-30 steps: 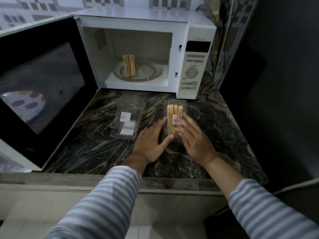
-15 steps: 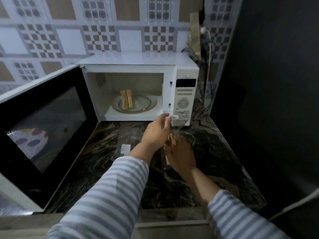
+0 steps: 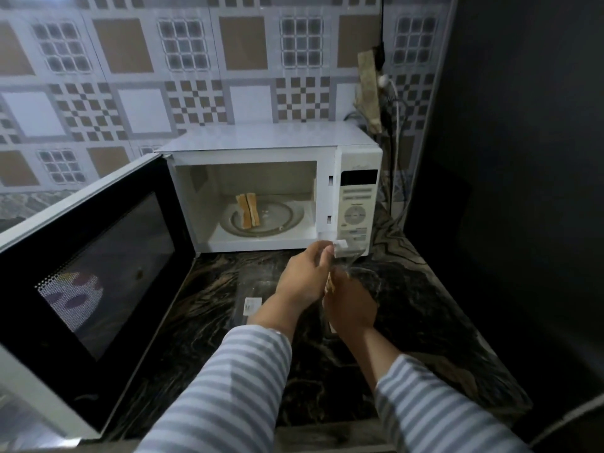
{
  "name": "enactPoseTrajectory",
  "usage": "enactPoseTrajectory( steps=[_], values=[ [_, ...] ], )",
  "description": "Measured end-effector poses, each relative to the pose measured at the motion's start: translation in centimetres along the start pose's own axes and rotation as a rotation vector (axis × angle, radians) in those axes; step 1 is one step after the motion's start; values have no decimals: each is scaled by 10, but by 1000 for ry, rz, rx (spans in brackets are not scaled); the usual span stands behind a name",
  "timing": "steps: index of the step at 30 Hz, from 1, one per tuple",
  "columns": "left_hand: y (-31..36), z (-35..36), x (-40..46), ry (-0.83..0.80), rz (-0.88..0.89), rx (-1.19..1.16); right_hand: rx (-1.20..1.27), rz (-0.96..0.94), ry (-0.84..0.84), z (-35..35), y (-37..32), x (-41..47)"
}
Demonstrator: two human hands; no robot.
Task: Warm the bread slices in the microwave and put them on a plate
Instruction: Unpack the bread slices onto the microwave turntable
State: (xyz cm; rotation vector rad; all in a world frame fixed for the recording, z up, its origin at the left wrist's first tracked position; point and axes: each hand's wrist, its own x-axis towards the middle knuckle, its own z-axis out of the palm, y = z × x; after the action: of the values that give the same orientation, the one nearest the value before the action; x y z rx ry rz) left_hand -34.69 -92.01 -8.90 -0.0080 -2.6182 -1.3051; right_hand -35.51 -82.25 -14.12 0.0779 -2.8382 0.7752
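One white microwave (image 3: 271, 191) stood at the far side of the dark marble counter (image 3: 425, 305), its door (image 3: 94, 276) swung wide to the left. Two bread slices (image 3: 247, 210) stood on edge on the turntable plate (image 3: 281, 220) inside. Near its front, the left hand (image 3: 304, 282) pinched up the lid of one clear plastic pack (image 3: 346, 259); the right hand (image 3: 351, 308) curled around bread in it. A second clear pack (image 3: 251, 299) lay flat, further left.
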Motion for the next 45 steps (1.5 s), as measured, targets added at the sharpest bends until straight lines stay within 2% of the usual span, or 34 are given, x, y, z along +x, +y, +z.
enactPoseTrajectory(
  steps=[4,8,13,17,23,28,34,42,45],
  values=[
    [2,0,-1,-14,4,-10,38,58,-41,-25,-4,1],
    [-1,5,-10,-15,14,-53,-75,87,56,-47,3,-21],
    [-15,19,-30,-25,120,-60,-94,95,80,-68,43,-55],
    [-31,34,-46,11,183,-56,-98,180,93,-77,75,-69],
    [-67,62,-59,-20,228,73,-79,224,107,-83,91,-77],
    [-79,66,-65,-25,286,120,-19,175,153,-84,81,-73],
    [-75,59,-65,-75,268,204,20,126,138,-92,56,-60],
    [-33,28,-61,-269,134,300,89,67,96,-126,-17,-39],
    [-21,2,-56,-273,196,283,93,36,72,-131,-47,-24]
  ],
)
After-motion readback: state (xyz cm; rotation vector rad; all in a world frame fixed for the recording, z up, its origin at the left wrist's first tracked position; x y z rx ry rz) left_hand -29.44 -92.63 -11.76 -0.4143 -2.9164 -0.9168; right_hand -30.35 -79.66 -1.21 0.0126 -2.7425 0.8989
